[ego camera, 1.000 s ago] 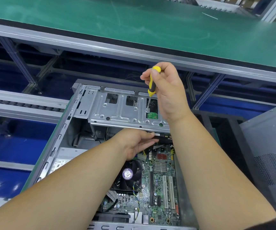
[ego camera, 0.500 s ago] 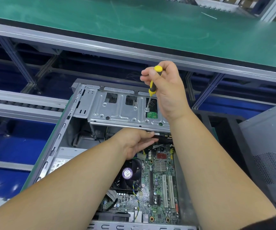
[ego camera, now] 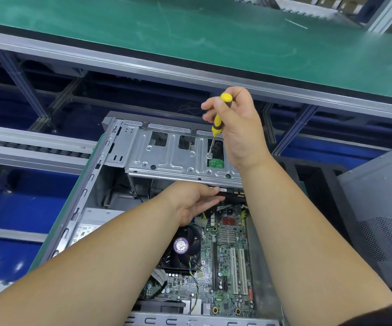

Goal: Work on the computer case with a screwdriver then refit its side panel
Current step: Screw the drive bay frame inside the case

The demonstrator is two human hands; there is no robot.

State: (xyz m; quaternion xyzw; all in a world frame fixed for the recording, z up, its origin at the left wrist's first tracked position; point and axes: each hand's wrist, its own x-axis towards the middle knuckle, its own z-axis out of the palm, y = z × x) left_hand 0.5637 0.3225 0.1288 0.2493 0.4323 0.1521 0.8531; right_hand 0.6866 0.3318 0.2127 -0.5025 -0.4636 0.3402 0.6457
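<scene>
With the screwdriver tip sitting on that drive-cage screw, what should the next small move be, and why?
Probably another twist of the screwdriver on the screw. The right hand grips the yellow handle with the tip on the screw head in the drive cage, while the left hand reaches under the cage. The side panel lies off to the right, so refitting comes later.

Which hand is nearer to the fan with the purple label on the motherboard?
Left. The left hand reaches under the metal drive cage, just above the fan. The right hand is higher up over the cage, holding the yellow screwdriver.
</scene>
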